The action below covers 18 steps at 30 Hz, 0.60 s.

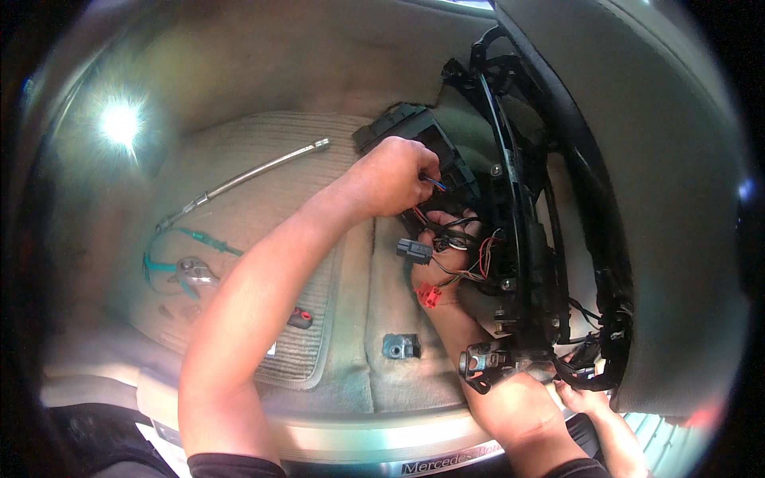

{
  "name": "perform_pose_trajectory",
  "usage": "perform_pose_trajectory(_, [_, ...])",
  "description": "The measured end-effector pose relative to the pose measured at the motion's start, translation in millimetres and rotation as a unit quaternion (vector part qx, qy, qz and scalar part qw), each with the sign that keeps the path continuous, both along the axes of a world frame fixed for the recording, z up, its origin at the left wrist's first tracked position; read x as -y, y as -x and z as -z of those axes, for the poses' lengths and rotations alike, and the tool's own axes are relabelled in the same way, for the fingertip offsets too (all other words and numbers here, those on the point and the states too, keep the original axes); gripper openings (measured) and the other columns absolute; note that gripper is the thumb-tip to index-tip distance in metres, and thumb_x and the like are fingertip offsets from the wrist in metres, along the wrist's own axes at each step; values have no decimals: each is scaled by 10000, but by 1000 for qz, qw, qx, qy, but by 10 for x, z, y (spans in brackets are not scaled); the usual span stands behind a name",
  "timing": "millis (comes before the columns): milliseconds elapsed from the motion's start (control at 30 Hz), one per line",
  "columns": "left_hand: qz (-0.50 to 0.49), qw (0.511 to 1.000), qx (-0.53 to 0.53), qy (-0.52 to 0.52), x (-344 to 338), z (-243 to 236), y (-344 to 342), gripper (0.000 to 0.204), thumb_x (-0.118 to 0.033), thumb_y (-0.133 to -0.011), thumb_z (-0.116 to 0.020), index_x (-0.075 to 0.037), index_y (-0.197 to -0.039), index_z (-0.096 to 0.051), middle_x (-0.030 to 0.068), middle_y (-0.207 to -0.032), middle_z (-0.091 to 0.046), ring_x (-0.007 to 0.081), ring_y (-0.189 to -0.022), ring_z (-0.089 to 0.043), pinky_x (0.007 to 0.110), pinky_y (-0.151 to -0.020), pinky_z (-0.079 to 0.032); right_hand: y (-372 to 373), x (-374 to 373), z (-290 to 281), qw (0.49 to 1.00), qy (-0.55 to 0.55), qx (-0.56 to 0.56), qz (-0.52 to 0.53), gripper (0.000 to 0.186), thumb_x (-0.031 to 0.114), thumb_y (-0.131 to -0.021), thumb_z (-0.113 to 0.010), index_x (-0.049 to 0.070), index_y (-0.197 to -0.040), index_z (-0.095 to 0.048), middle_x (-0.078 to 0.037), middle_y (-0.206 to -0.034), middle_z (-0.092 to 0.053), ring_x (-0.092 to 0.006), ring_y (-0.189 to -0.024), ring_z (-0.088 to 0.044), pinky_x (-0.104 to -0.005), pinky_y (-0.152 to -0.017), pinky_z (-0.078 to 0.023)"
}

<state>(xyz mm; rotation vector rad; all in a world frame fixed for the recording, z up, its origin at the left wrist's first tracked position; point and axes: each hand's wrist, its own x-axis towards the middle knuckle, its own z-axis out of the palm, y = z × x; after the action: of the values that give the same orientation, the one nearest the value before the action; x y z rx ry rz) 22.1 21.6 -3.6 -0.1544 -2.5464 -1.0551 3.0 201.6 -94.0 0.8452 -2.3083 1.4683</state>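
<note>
My left hand (402, 175) is closed, its fingertips pinching thin wires with a blue one (434, 183) showing. Just below it, my right hand (450, 227) grips a bundle of dark wires (456, 241), partly hidden among them. A grey connector (414, 251) hangs beside that hand, and a red connector (429, 295) lies against my right forearm. Behind both hands sits a black plastic box (410, 131) on the carpet. My right arm passes under the metal seat frame (518, 207) of a tilted seat.
Another person's hand (586, 396) is at the lower right, by the frame's end. On the ribbed mat (307, 354) lie a long ratchet bar (255, 175), a teal cable (159, 265) and pliers (195, 275). A floor bracket (400, 346) sits nearer me. A lamp (121, 123) shines left.
</note>
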Motion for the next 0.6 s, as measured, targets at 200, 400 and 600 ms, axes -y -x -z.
perform_pose_trajectory(200, [3,999,21,39,2,-27,4,182,-45,-759,-721,-15,-939,-711,180,-939,-671,363,-920,-669,417,-809,-551,46,20,82,1000,2,3,-3,240,-5,-791,-589,-20,-1020,-660,-185,-1220,-463,-329,-1256,-467,-395,-1031,-405])
perform_pose_trajectory(400, [-1,996,57,68,-30,-72,-9,172,-28,-785,-691,-9,-956,-682,182,-960,-669,373,-968,-654,435,-838,-544,107,72,145,997,13,-63,31,269,18,-664,-640,47,-921,-715,-200,-1081,-544,-395,-1181,-534,-475,-968,-462])
perform_pose_trajectory(600, [-18,996,20,87,-52,-82,44,168,-41,-795,-681,-2,-957,-667,189,-965,-670,383,-987,-643,453,-862,-535,63,41,75,1000,-12,-12,10,233,-12,-786,-586,-33,-1003,-668,-176,-1155,-497,-332,-1226,-487,-400,-1031,-395])
